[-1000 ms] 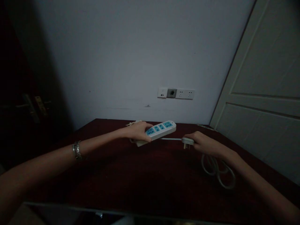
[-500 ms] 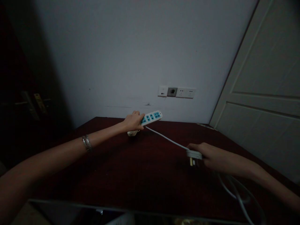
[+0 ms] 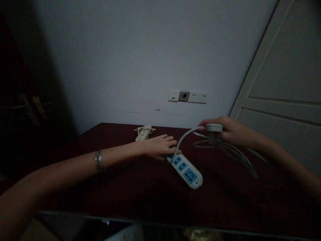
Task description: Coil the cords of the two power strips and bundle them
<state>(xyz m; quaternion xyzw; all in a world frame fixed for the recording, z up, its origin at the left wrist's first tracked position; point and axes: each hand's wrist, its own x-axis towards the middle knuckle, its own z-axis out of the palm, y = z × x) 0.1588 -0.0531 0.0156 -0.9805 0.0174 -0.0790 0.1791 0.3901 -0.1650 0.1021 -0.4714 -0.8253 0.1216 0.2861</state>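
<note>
My left hand [image 3: 163, 146] is closed on the near-left end of a white power strip [image 3: 187, 171] with blue sockets, which slants toward me over the dark red tabletop. Raised at the right, my right hand [image 3: 229, 130] grips the strip's white plug [image 3: 214, 127], its prongs pointing down. A white cord [image 3: 185, 136] arcs from the plug to the strip, passing close by my left fingers. More loops of cord [image 3: 235, 152] hang below my right hand, blurred. Behind my left wrist lies a second white power strip [image 3: 143, 133] with its cord wound round it.
The dark red table [image 3: 105, 194] meets a pale wall bearing a row of wall sockets [image 3: 198, 97]. On the right stands a white panelled door [image 3: 283, 110]. Dim items show below the table's front edge, including something gold [image 3: 203, 235]. A door handle [image 3: 40, 106] is at the far left.
My left hand has moved nearer and right, swinging the blue-socketed strip round toward me. My right hand has lifted the plug with its cord loops. The second strip now shows more fully.
</note>
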